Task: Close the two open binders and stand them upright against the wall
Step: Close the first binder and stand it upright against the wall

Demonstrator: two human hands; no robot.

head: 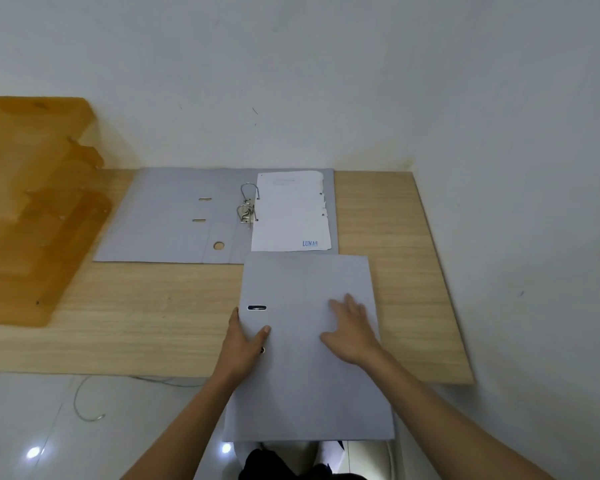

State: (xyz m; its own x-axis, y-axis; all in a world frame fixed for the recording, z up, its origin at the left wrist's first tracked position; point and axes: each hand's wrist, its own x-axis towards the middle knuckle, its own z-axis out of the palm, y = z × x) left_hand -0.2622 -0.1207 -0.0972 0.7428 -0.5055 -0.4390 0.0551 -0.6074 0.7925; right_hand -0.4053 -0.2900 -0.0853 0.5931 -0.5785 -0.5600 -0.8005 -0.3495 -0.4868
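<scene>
A closed grey binder (302, 289) lies flat near the table's front edge and overhangs it toward me. My left hand (243, 344) grips its spine side, thumb on the cover below a dark slot. My right hand (352, 330) rests flat on the cover with fingers spread. Behind it, a second grey binder (167, 220) lies open against the wall (291, 81). Its metal ring mechanism (247, 209) stands up in the middle, and a white sheet (290, 213) stamped "LUNAS" lies on its right half.
An orange translucent tiered tray (32, 209) occupies the left end of the wooden table (136, 306). A side wall bounds the table on the right. Below the front edge, a thin wire (84, 400) lies on the glossy white floor.
</scene>
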